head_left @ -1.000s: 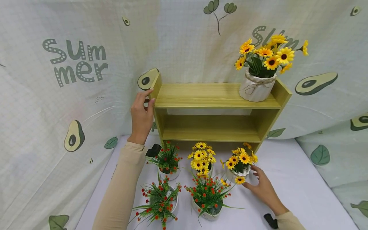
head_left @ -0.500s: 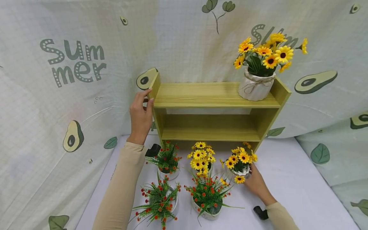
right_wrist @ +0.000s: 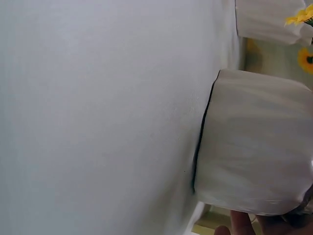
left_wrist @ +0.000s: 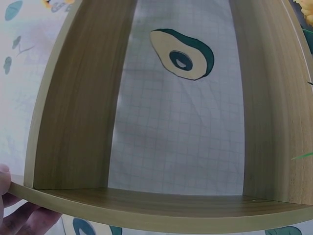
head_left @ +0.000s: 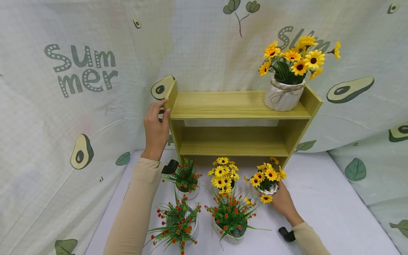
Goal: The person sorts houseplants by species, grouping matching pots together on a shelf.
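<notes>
My left hand (head_left: 156,129) grips the left side panel of a light wooden shelf (head_left: 236,141). In the left wrist view, the thumb and fingers (left_wrist: 36,220) lie along the panel's edge. My right hand (head_left: 284,201) holds a white pot with yellow flowers (head_left: 269,177) by its right side, low in front of the shelf. The right wrist view shows the smooth white pot (right_wrist: 254,142) close up beside the white cloth, with fingertips along its lower side; most of the hand is hidden. On the shelf's top right stands a larger white pot (head_left: 283,95) of yellow flowers, tied with twine.
Several other potted plants share the white tablecloth (head_left: 344,212): a yellow-flowered one (head_left: 223,175) at middle, and red-flowered ones at back left (head_left: 186,179), front left (head_left: 178,225) and front middle (head_left: 231,219). A printed curtain (head_left: 207,46) hangs behind the shelf.
My right hand has moved in from the right and its fingers have closed round the yellow-flowered pot. The left hand keeps its grip on the shelf.
</notes>
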Demonstrator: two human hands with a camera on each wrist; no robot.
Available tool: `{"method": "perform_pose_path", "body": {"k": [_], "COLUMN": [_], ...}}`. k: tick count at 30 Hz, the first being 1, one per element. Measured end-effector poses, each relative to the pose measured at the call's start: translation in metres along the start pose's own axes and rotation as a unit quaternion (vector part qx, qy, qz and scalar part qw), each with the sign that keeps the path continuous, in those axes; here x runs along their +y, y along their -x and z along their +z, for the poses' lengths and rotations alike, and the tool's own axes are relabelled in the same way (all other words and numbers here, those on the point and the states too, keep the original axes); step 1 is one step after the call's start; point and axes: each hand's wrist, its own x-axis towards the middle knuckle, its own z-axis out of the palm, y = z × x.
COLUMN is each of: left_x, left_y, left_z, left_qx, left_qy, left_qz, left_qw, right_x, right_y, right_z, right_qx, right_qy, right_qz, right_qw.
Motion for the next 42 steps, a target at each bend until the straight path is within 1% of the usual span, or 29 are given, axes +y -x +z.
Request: {"method": "perform_pose_path", "body": {"k": [5,9,13,15,20,24,28,32,36,39,42], "left_x": [0.0,0.001,0.0,0.001,0.001,0.001,0.0,0.0,0.0,-0.001,-0.001], "left_y": [0.001,0.001,0.0,0.0,0.0,0.0,0.0,0.0,0.0,0.0,0.001], "left_z": [0.0,-0.001,-0.002,-0.002,-0.002,-0.002,-0.001,-0.002,-0.002,-0.001,-0.002], "left_qx": [-0.003,-0.004,-0.004,-0.003,-0.001,0.0,-0.001,-0.002,-0.001,-0.001,-0.002], "left_qy": [-0.002,-0.002,-0.003,-0.004,-0.006,-0.007,-0.007,-0.005,-0.003,-0.001,0.002], "left_qz": [0.008,0.01,0.01,0.01,0.012,0.014,0.012,0.009,0.011,0.012,0.011], "left_qw": [1.0,0.9999,0.9999,0.9999,0.9999,0.9999,0.9999,0.9999,0.9999,0.9999,0.9999], "right_x": [-0.002,-0.013,-0.032,-0.044,-0.073,-0.096,-0.118,-0.141,-0.166,-0.183,-0.199], "right_y": [0.011,0.023,0.037,0.044,0.059,0.067,0.067,0.064,0.059,0.053,0.045], "right_z": [-0.003,-0.013,-0.026,-0.033,-0.051,-0.065,-0.079,-0.09,-0.097,-0.101,-0.103], "right_qx": [0.019,0.025,0.033,0.041,0.067,0.086,0.11,0.131,0.146,0.15,0.156], "right_qy": [0.009,0.017,0.03,0.032,0.024,0.03,0.028,0.025,0.028,0.019,0.011], "right_qz": [-0.004,-0.001,-0.004,-0.013,-0.05,-0.084,-0.144,-0.205,-0.252,-0.288,-0.312], "right_qw": [1.0,1.0,0.999,0.999,0.996,0.992,0.983,0.97,0.956,0.946,0.937]}}
